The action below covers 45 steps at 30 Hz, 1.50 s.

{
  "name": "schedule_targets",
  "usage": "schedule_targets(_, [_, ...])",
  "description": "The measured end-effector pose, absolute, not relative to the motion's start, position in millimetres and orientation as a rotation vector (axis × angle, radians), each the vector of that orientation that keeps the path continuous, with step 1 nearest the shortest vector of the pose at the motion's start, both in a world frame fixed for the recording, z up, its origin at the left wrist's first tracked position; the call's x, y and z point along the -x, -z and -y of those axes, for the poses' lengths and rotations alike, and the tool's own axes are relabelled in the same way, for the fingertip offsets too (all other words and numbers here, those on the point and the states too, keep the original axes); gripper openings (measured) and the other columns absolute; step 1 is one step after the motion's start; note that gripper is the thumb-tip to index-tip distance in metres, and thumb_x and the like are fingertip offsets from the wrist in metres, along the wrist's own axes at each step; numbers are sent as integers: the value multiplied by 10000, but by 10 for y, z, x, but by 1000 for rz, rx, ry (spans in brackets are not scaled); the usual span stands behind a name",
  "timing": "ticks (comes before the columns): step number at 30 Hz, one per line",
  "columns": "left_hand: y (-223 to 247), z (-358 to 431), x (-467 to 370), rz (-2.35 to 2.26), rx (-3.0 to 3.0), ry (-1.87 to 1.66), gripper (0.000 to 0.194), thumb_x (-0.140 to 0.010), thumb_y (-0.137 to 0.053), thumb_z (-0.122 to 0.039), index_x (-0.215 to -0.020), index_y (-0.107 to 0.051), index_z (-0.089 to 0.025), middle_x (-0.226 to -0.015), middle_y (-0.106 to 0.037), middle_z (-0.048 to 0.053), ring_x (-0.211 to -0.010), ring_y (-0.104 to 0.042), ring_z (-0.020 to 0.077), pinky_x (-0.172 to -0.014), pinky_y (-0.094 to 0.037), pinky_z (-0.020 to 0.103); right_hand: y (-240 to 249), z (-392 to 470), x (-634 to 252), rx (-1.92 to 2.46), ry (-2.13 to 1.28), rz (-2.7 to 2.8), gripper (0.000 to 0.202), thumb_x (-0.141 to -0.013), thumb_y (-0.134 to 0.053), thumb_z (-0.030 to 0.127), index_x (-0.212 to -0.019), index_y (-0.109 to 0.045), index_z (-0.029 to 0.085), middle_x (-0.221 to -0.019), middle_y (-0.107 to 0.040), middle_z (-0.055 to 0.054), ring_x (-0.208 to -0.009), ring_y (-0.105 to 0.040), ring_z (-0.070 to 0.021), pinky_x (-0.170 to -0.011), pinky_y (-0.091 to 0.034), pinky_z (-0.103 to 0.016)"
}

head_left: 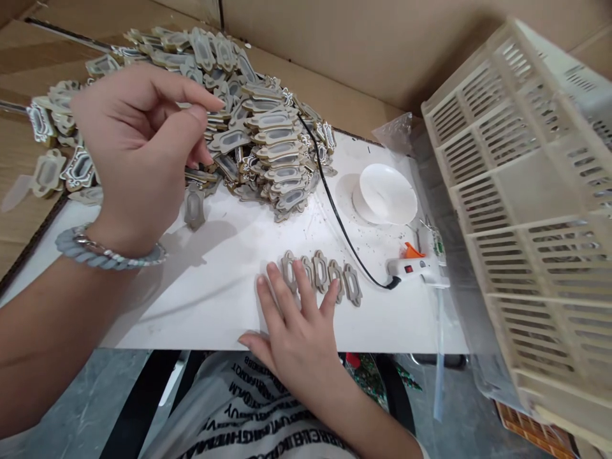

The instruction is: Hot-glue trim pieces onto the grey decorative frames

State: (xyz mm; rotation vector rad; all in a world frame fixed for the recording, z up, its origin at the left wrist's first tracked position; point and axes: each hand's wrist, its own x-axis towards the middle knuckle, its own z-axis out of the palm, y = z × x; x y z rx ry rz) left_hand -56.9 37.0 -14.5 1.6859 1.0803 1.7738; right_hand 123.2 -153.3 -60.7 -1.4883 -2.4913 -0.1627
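My left hand [138, 137], a beaded bracelet at its wrist, is raised in front of the heap of grey frame-shaped pieces [280, 134]. Its thumb and index finger are pinched together; whatever they may hold is hidden. Below, at the front of the white board [215, 306], my right hand [299, 325] lies palm down with fingers spread. Those fingertips rest on or beside a short row of similar pieces [352, 285], partly covering some of them. One loose grey piece [194, 208] lies on the board under my left hand.
A white bowl [386, 194] stands tilted at the back right. Nearer is a white glue gun [418, 270] with an orange trigger, its black cable [329, 204] running back to the heap. A cream slatted plastic crate [521, 210] borders the right side; cardboard [329, 44] rises behind.
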Motion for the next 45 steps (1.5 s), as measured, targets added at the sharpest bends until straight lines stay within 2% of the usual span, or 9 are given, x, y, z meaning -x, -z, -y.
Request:
schedule_targets(11, [136,-389,546,-1036,-1638,-1823,201,-794,-612,-72,-829,-776,-185,-550,-529,-38,-465,-489,35,-434,-320,187,622,1589,-1270,1461,147,2442,519,-987,-485,537,-1310,-654,168,-1444,-603,-69,-1508,-257,-340,-1222,101,-614])
schedule_targets(17, [130,-368,541,-1077,-1615,-1778,210,-796,-599,-68,-858,-767,-176,-601,-552,-28,-481,-491,49,-460,-345,209,631,1644,-1324,1433,147,2455,507,-975,-516,532,-1331,-640,194,-1448,-601,-58,-1515,-242,-346,-1214,90,-638])
schedule_targets(21, [120,-359,532,-1103,-1619,-1752,178,-801,-606,-72,-861,-757,-145,-590,-542,-22,-480,-483,64,-472,-356,237,625,1618,-1315,1427,160,2471,511,-978,-501,542,-1329,-644,200,-1451,-597,-58,-1495,-297,-352,-1209,101,-639])
schedule_targets(26, [102,-337,529,-1108,-1611,-1723,172,-802,-611,-81,-854,-753,-163,-589,-527,-29,-483,-476,64,-498,-393,232,653,1743,-1446,1389,216,2323,344,-977,-570,455,-1120,-749,200,-1238,-740,-41,-1395,-478,-299,-1251,-34,-588])
schedule_targets(29, [111,-326,531,-1085,-1624,-1721,177,-812,-613,-93,-867,-759,-176,-605,-528,-25,-499,-480,65,-517,-410,232,668,1854,-1547,1327,219,2296,171,-958,-638,298,-1052,-767,236,-1102,-788,5,-1251,-614,-230,-1263,-120,-533])
schedule_targets(33, [129,-334,528,-1081,-1644,-1717,197,-813,-601,-83,-867,-760,-185,-627,-546,-26,-492,-465,61,-506,-402,232,713,1890,-1563,1192,195,2221,262,-983,-541,158,-899,-780,225,-952,-804,21,-1053,-690,-149,-1223,-275,-399])
schedule_targets(36, [117,-329,513,-1137,-1612,-1697,176,-797,-611,-89,-850,-759,-168,-604,-515,-28,-487,-458,56,-490,-372,224,759,1863,-1509,1091,193,2169,222,-945,-605,148,-810,-768,216,-877,-792,16,-941,-689,-129,-1119,-395,-331])
schedule_targets(40, [90,-306,499,-1181,-1593,-1670,188,-791,-610,-88,-855,-757,-185,-625,-516,-13,-506,-459,68,-505,-365,230,709,1835,-1488,1081,183,2119,174,-917,-637,149,-813,-754,225,-821,-779,23,-910,-697,-131,-974,-501,-303])
schedule_targets(45, [79,-303,512,-1296,-1643,-1607,178,-795,-636,-131,-880,-762,-223,-660,-538,7,-519,-444,80,-515,-386,212,489,1651,-1586,1226,83,1997,95,-915,-639,109,-906,-700,182,-843,-778,-33,-886,-738,-149,-924,-568,-315])
